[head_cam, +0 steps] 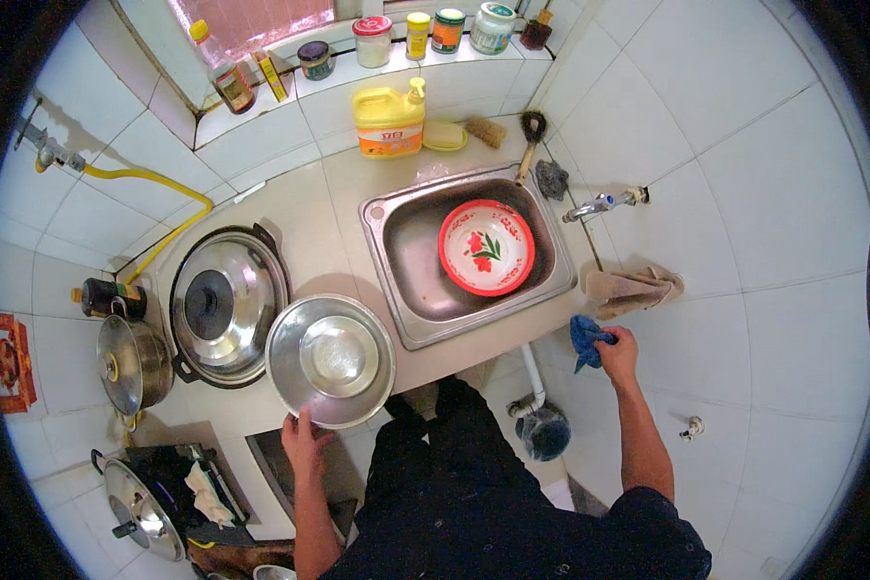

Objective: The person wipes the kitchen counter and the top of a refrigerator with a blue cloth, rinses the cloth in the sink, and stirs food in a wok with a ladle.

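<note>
In my right hand (616,354) is a bunched blue cloth (587,342), held in the air off the counter's front edge, near the right wall. My left hand (304,444) is at the near rim of a round metal basin (286,355), fingertips on the rim and thumb apart; whether it grips is unclear. A smaller round metal bowl or recess (338,355) shows in the middle of the basin. Inside the steel sink (415,286) sits a white enamel basin (486,248) with a red rim and painted flowers.
Left of the metal basin stands a large lidded pan (243,290), with a pot (139,370) beyond it. Behind the sink are a yellow detergent jug (388,119) and a brush (529,141). A tap (602,205) juts from the right wall above a hanging brown cloth (631,288).
</note>
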The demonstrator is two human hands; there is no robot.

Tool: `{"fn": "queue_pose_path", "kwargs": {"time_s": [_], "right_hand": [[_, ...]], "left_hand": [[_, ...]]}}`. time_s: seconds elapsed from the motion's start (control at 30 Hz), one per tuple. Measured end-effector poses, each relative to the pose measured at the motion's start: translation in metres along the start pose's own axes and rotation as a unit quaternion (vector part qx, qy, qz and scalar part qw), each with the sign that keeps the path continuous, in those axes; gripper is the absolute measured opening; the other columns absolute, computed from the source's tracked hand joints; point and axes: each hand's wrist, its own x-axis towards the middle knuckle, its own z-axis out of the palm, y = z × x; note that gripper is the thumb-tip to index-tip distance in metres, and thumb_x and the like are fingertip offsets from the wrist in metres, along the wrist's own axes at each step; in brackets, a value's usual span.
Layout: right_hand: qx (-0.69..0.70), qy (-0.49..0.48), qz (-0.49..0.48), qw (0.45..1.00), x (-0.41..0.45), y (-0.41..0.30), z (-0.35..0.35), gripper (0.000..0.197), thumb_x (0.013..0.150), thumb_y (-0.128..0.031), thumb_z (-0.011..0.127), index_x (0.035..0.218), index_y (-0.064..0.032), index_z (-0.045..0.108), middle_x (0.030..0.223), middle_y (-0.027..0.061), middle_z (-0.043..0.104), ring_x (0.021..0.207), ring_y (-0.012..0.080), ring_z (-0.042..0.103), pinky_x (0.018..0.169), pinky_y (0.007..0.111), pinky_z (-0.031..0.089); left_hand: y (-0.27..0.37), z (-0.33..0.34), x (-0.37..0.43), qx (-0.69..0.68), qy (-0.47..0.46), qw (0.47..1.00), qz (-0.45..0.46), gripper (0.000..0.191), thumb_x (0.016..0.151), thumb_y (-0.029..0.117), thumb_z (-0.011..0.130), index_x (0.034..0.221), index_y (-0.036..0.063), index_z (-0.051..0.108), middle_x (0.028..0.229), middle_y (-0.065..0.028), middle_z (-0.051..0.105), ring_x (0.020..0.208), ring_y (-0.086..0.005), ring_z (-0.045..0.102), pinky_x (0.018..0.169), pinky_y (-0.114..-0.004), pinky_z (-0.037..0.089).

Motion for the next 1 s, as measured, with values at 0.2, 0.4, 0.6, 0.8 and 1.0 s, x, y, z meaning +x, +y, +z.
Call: {"fn": "queue_pose_path", "kwargs": {"time_s": [0.2, 0.4, 0.6, 0.8, 1.0], "right_hand": [[0.253, -0.106, 0.081, 0.958, 0.026, -0.077, -0.02, 0.023, 0.08, -0.012, 0.079, 0.097, -0.002, 0.067, 0.09, 0.006, 0.065, 0.083, 0.0143, 0.061, 0.075, 0.03, 0.051], [0.399, -0.183, 0.06, 0.896, 0.071, -0.113, 0.015, 0.026, 0.086, -0.014, 0.077, 0.105, -0.0055, 0.063, 0.092, 0.0033, 0.065, 0.083, 0.0115, 0.06, 0.074, 0.026, 0.05], [0.556, -0.27, 0.167, 0.768, 0.091, -0.141, 0.06, 0.037, 0.086, -0.015, 0.077, 0.117, -0.003, 0.06, 0.105, 0.0063, 0.066, 0.094, 0.014, 0.062, 0.081, 0.026, 0.051], [0.628, -0.294, 0.221, 0.686, 0.086, -0.144, 0.071, 0.028, 0.092, -0.006, 0.067, 0.118, 0.0014, 0.062, 0.111, 0.0091, 0.066, 0.096, 0.0174, 0.065, 0.08, 0.03, 0.055], [0.611, -0.243, 0.284, 0.698, 0.085, -0.115, 0.074, 0.025, 0.092, -0.009, 0.067, 0.116, -0.0009, 0.063, 0.104, 0.0068, 0.067, 0.088, 0.016, 0.065, 0.074, 0.028, 0.055]], "left_hand": [[0.041, 0.019, -0.046, -0.055, 0.234, 0.968, 0.073, 0.047, 0.097, 0.024, 0.063, 0.133, -0.0003, 0.047, 0.127, -0.0107, 0.057, 0.099, -0.0182, 0.062, 0.069, -0.031, 0.056], [0.095, 0.14, -0.065, -0.024, 0.084, 0.993, 0.084, 0.031, 0.098, 0.018, 0.06, 0.125, 0.0015, 0.056, 0.115, -0.0138, 0.065, 0.092, -0.0189, 0.065, 0.074, -0.032, 0.057], [0.084, 0.346, -0.013, -0.12, -0.279, 0.941, -0.15, 0.048, 0.099, 0.03, 0.061, 0.135, 0.0017, 0.049, 0.125, -0.0125, 0.06, 0.111, -0.0244, 0.061, 0.095, -0.039, 0.054], [0.066, 0.419, 0.035, -0.254, -0.314, 0.891, -0.21, 0.039, 0.1, 0.026, 0.057, 0.133, 0.0053, 0.051, 0.124, -0.0106, 0.061, 0.113, -0.0237, 0.061, 0.094, -0.042, 0.055], [0.07, 0.424, 0.038, -0.241, -0.243, 0.916, -0.21, 0.026, 0.099, 0.011, 0.051, 0.124, 0.0062, 0.057, 0.111, -0.0065, 0.065, 0.098, -0.0181, 0.065, 0.082, -0.034, 0.057]]}}
